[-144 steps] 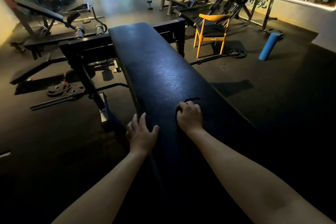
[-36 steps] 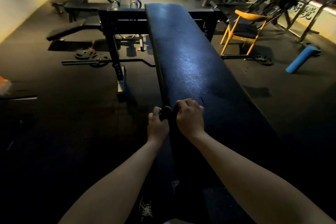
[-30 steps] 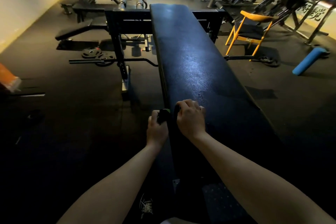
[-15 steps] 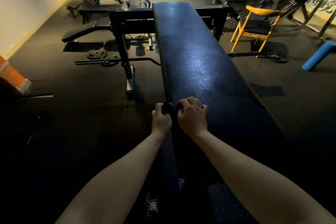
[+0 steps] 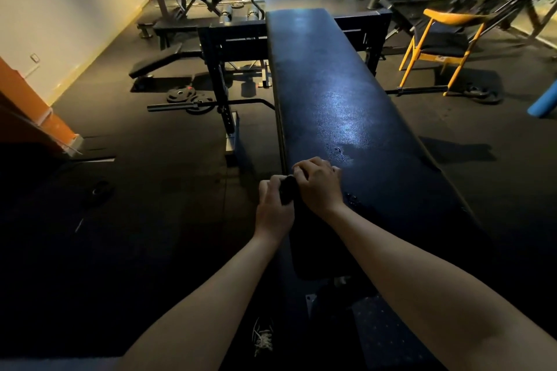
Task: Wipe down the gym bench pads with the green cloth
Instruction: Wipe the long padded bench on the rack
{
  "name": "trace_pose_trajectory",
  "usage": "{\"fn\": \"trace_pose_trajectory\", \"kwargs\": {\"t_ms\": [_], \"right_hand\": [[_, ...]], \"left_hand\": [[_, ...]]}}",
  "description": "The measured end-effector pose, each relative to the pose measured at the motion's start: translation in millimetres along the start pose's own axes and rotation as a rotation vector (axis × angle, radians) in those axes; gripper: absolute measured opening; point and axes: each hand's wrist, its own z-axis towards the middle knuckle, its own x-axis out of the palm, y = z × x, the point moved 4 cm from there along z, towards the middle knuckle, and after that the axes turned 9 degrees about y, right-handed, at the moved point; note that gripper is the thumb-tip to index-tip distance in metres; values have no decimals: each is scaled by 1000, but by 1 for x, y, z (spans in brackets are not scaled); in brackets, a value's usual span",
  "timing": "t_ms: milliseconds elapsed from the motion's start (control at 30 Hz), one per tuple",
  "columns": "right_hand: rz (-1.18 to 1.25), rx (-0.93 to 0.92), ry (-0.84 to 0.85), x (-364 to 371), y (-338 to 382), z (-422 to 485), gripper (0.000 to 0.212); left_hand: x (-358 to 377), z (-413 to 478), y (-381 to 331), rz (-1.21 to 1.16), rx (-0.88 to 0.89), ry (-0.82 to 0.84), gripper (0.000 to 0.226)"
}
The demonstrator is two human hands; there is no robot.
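- Two hands are seen close together at the near left edge of the long black bench pad (image 5: 331,93), with a dark wad of cloth (image 5: 287,191) bunched between them. Its green is hardly made out in the dim light.
- The cloth is clamped in the left hand (image 5: 272,205), whose fingers are curled round it just off the pad's side edge.
- The right hand (image 5: 321,185) is rested on the pad with its fingers bent under. Whether the cloth is pinched by them cannot be told.
- The step in hand is judged to be a regrip or refold of the cloth, since the wad is held beside the pad and not pressed flat on it.
- Wet patches (image 5: 340,150) are seen just beyond the right hand, so some wiping appears done there.
- Next, the cloth would need to be laid flat on the pad and drawn along its length with even pressure.
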Motion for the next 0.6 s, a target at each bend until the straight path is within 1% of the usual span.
{"fn": "trace_pose_trajectory", "kwargs": {"t_ms": [100, 167, 233, 300, 333, 400, 467, 533, 567, 600], "right_hand": [[187, -28, 19, -4, 3, -4, 43], [368, -42, 88, -5, 4, -3, 46], [517, -64, 202, -5, 9, 1, 45], [617, -82, 231, -5, 14, 8, 40], [615, -90, 208, -6, 15, 15, 37], [499, -115, 141, -12, 19, 27, 35], [371, -83, 15, -18, 21, 40, 36], [280, -43, -119, -23, 21, 54, 36], [238, -48, -135, -22, 22, 63, 36], [187, -72, -100, -18, 22, 71, 36]], "left_hand": [[-3, 7, -10, -79, 61, -40, 33], [-5, 20, -16, -105, 106, -29, 41], [-4, 34, -19, -16, 120, -21, 57], [-4, 44, -21, 40, 106, -27, 67], [-5, 50, -21, 36, 104, -13, 69], [-6, 58, -20, -31, 117, 69, 77], [-7, 67, -16, -94, 141, 153, 90], [-10, 75, -8, -85, 109, 147, 96], [-10, 82, -2, -95, 65, 139, 94], [-10, 86, 2, -84, 25, 149, 89]]}}
